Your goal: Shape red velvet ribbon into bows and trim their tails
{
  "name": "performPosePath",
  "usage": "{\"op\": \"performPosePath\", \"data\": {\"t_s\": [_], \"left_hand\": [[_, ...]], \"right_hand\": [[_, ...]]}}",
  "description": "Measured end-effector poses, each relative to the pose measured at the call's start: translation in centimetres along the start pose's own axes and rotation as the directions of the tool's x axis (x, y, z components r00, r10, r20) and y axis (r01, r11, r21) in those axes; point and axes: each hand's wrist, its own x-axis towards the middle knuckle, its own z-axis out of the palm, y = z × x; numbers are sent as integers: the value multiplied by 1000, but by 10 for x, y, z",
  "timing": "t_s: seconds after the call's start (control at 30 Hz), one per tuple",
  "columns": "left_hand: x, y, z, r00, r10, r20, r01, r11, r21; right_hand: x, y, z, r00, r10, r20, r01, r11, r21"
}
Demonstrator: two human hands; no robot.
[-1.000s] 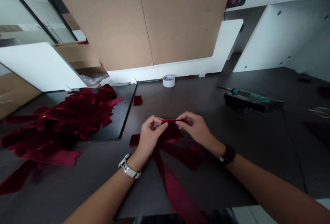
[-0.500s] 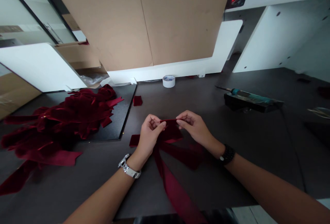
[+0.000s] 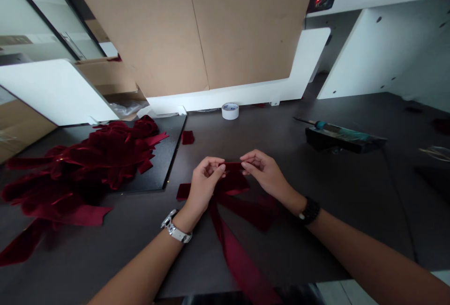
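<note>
Between my two hands a short strip of dark red velvet ribbon point(image 3: 233, 166) is stretched level above the dark table. My left hand point(image 3: 206, 178) pinches its left end between thumb and fingers; my right hand point(image 3: 262, 170) pinches the right end the same way. Just below lies a red velvet bow point(image 3: 234, 183), partly hidden by my left hand. Its long tails point(image 3: 239, 258) run down toward the table's front edge. A small red velvet piece point(image 3: 187, 137) rests up and to the left of my hands.
A heap of red velvet bows point(image 3: 105, 155) covers much of a black board point(image 3: 160, 174) at the left. Tape point(image 3: 230, 112) stands near the back panel. A soldering-iron-like tool point(image 3: 337, 130) lies on a black holder point(image 3: 346, 143) at the right, its cable trailing forward.
My left fingers have shifted slightly on the strip, and more of its flat face shows between my hands. Everything else stays in place.
</note>
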Motion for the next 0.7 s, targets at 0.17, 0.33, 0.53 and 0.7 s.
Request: {"op": "performPosePath", "data": {"t_s": [0.17, 0.33, 0.53, 0.7], "left_hand": [[0, 0, 0, 1000, -4, 1, 4, 1000, -5], [0, -1, -1, 1000, -24, 1, 24, 1000, -1], [1, -2, -1, 1000, -4, 0, 4, 1000, 12], [2, -5, -5, 997, 13, 74, -25, 986, 164]], "right_hand": [[0, 1, -1, 1000, -3, 4, 3, 1000, -20], [0, 2, 0, 1000, 0, -22, -1, 1000, -28], [0, 2, 0, 1000, 5, -22, -6, 999, -37], [0, -2, 0, 998, -28, -54, 25, 998, -53]]}}
